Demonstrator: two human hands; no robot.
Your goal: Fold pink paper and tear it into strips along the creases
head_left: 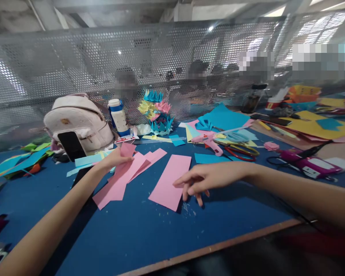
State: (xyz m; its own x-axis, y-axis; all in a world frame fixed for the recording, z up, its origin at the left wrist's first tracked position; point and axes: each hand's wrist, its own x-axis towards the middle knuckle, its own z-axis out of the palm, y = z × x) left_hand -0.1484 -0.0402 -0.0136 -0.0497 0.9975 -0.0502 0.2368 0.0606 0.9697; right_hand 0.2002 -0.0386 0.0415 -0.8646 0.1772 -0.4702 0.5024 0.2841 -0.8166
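Note:
My left hand [116, 158] is closed on a pink paper strip [126, 148], at the top of a loose pile of pink strips [119, 182]. Part of its fingers is hidden behind the paper. To the right, a single pink paper rectangle [170, 183] lies flat on the blue table. My right hand [199, 180] hovers over its right edge with fingers apart, the index fingertip at the paper. Nothing is in its grasp. Small white scraps lie on the table below it.
Behind stand a pale backpack [77, 119], a phone [71, 145] leaning on it, a bottle [118, 117] and folded paper flowers [156, 111]. Toward the right lie a pink glue gun [208, 141], scissors [240, 149], coloured sheets [218, 119] and a purple device [307, 163]. A perforated metal screen [89, 57] closes the back.

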